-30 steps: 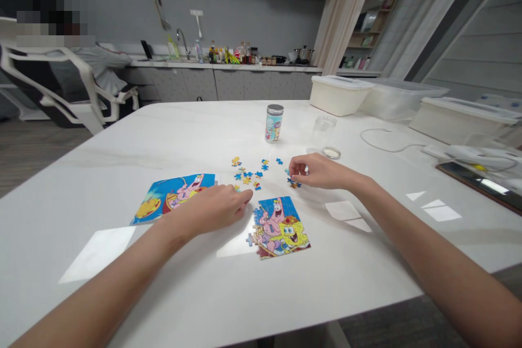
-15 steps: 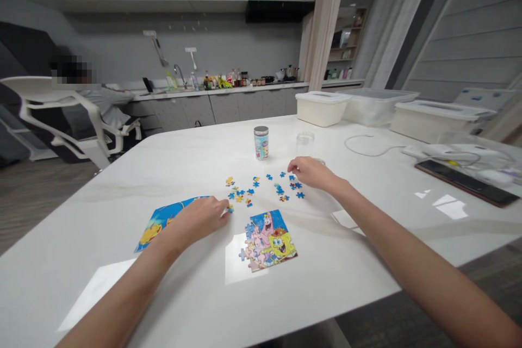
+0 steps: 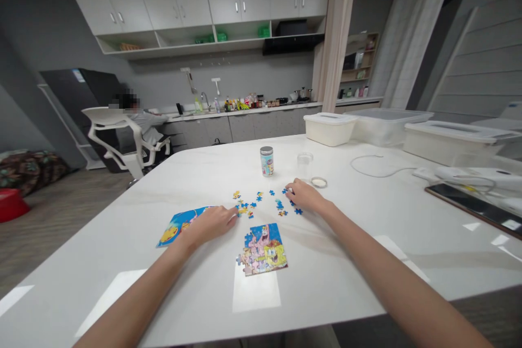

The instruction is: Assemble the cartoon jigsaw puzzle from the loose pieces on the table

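Observation:
My left hand (image 3: pixel 216 222) rests low over the table, fingers bent and a little apart, its fingertips beside the left cluster of loose puzzle pieces (image 3: pixel 243 210). Part of a blue and yellow picture sheet (image 3: pixel 175 228) is covered by that hand. My right hand (image 3: pixel 305 194) is curled over the right-hand loose pieces (image 3: pixel 279 204), fingertips together at a blue piece (image 3: pixel 284 191); whether one is between them is hidden. Nearer me lies a partly joined cartoon puzzle (image 3: pixel 265 250), with a pink and a yellow figure and an uneven left edge.
Behind the pieces stands a printed tin with a metal lid (image 3: pixel 267 162). A clear jar (image 3: pixel 304 166) and a round ring-like lid (image 3: pixel 319 181) are to its right. Storage boxes (image 3: pixel 330 129), a cable and a phone (image 3: pixel 473 209) lie further right. A person sits on a chair (image 3: pixel 118 136) at back left.
The head view has tilted up and shifted. My right hand has moved slightly left towards a blue piece. My left hand stays beside the left cluster.

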`<state>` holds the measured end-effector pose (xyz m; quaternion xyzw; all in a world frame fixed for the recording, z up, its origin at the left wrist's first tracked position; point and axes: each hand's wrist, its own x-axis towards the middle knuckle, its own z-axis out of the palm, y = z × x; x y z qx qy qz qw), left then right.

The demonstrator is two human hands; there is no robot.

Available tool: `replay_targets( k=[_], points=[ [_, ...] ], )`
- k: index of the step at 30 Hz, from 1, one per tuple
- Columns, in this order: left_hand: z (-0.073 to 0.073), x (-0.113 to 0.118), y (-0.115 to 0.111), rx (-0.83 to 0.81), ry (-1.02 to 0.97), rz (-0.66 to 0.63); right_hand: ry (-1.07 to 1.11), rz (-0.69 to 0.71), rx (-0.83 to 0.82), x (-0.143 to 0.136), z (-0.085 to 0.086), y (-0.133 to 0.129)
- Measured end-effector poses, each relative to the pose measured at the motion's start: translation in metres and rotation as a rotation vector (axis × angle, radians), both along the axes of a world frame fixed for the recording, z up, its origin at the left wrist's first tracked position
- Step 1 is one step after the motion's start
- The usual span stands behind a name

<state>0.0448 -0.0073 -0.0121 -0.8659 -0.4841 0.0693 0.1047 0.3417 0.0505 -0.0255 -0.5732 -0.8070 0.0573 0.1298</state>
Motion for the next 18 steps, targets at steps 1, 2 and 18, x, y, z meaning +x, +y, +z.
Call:
replay_targets(
  k=[1,2,18],
  points=[
    [-0.001,0.0,0.0,0.006,-0.001,0.001,0.01,0.005,-0.001,0.002,-0.001,0.002],
    [-0.001,0.0,0.0,0.013,-0.002,0.003,0.021,0.005,-0.002,0.005,-0.002,0.005],
    [0.003,-0.004,-0.001,0.033,-0.034,-0.045,0.126,0.005,-0.011,0.015,-0.008,0.015]
  ],
)
